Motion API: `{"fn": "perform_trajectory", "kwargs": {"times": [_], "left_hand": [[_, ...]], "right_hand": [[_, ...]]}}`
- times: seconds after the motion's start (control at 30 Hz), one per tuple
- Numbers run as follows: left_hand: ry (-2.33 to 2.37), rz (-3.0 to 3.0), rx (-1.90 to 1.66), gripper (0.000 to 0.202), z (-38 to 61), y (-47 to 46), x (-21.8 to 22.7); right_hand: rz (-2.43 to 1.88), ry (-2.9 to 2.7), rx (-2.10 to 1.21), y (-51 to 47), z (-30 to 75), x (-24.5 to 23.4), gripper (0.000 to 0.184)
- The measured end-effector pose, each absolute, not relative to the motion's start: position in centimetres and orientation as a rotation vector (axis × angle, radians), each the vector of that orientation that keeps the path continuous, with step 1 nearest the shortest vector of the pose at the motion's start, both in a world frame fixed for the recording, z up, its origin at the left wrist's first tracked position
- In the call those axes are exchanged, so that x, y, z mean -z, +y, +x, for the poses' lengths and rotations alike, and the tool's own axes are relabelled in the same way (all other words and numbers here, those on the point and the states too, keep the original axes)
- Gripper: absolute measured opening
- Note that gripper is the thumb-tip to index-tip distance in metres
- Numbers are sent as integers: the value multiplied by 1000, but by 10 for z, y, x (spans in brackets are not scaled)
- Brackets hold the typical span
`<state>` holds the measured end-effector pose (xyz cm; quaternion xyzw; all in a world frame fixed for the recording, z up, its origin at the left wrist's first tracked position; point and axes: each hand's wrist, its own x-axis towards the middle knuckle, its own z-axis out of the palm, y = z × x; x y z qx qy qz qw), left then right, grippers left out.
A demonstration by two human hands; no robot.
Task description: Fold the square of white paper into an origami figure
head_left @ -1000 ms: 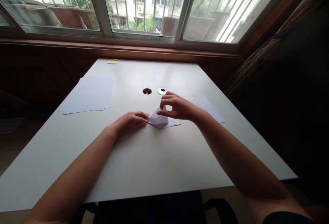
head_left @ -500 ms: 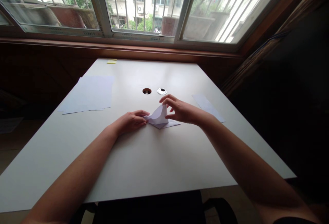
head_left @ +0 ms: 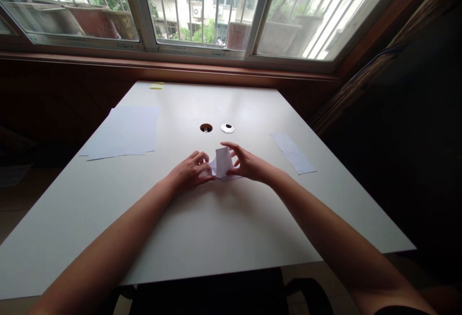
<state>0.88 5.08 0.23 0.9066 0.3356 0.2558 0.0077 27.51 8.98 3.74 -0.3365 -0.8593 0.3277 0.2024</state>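
A small folded piece of white paper (head_left: pixel 222 163) stands partly raised on the white table (head_left: pixel 202 218), between my two hands. My left hand (head_left: pixel 191 171) grips its left side with thumb and fingers pinched on the paper. My right hand (head_left: pixel 249 163) holds its right side, fingers curled round the raised flap. The lower part of the paper lies flat on the table under my hands.
A stack of white sheets (head_left: pixel 122 133) lies at the left of the table. A narrow paper strip (head_left: pixel 293 152) lies at the right. A cable hole (head_left: pixel 206 127) and its round cap (head_left: pixel 227 127) sit behind the hands. A yellow note (head_left: pixel 156 86) lies near the far edge, below the window.
The raised flap has been folded up and inward, and the paper is now narrower. Both hands have closed in on it; the left hand's fingers moved up onto the paper.
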Motion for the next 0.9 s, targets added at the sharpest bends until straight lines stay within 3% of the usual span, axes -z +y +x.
{"fn": "perform_trajectory", "kwargs": {"times": [0.13, 0.37, 0.43, 0.57, 0.63, 0.9], "left_hand": [[1079, 2849, -751, 28, 19, 49, -2], [1077, 2726, -834, 25, 20, 49, 1], [1084, 2690, -855, 24, 19, 48, 1], [1073, 2670, -851, 21, 20, 48, -1], [1062, 2715, -843, 22, 22, 47, -2], [1118, 2766, -879, 26, 26, 44, 1]], "right_hand": [[-860, -2392, -897, 92, 275, -26, 101], [-869, -2357, -933, 96, 282, -19, 92], [-889, -2323, -965, 97, 285, -17, 79], [-933, -2329, -947, 95, 288, -17, 27], [-904, -2362, -881, 94, 288, -17, 11], [-888, -2426, -668, 95, 285, -13, 10]]}}
